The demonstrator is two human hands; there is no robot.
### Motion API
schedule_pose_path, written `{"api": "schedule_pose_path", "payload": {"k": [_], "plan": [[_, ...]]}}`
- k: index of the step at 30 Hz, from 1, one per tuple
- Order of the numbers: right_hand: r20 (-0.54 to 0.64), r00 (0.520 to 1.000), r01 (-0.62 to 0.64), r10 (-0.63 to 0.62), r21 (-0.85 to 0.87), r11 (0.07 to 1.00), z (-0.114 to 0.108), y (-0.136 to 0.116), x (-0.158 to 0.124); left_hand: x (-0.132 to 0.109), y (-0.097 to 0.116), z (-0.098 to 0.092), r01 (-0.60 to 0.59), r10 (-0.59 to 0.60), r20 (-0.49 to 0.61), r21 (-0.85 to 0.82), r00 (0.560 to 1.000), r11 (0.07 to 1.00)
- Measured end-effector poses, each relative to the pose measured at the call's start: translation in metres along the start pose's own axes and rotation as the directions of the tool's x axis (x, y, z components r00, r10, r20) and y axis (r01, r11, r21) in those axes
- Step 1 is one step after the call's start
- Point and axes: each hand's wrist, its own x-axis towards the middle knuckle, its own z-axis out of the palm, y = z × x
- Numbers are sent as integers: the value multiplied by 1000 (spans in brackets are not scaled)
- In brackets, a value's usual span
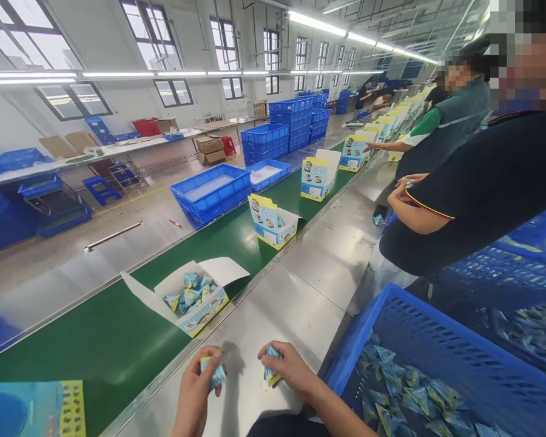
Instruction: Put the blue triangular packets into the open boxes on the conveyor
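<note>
My left hand [199, 388] is closed around a blue and yellow foil packet [215, 371], above the steel ledge. To its right, my right hand [289, 367] grips another blue and yellow packet [272, 366]. An open carton [209, 315] with white flaps spread lies just beyond my hands on the green conveyor belt [118, 340]. Several packets [192, 294] of the same kind are heaped inside it. A blue crate [341, 364] at my right side holds many more of these packets.
Further cartons [273, 224] stand along the belt. A printed blue and yellow box [31, 409] is at lower left. Blue bins [212, 191] stand past the belt. Co-workers [464, 176] stand along the right side, one with folded arms. A dark object [379, 213] lies on the steel ledge [318, 267].
</note>
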Motion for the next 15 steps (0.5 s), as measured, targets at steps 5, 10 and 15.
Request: {"api": "schedule_pose_path", "payload": {"k": [5, 10, 15], "plan": [[-35, 999, 38, -37, 40, 998, 0, -4, -5, 2, -7, 7, -9, 9, -26, -4, 1000, 1000], [28, 1000, 3, -2, -21, 1000, -3, -4, -17, 9, -8, -5, -60, 67, -102, 73, 992, 996], [227, 969, -85, 101, -78, 993, 9, 2, -28, 8, -18, -2, -93, 100, -92, 86, 991, 992]]}}
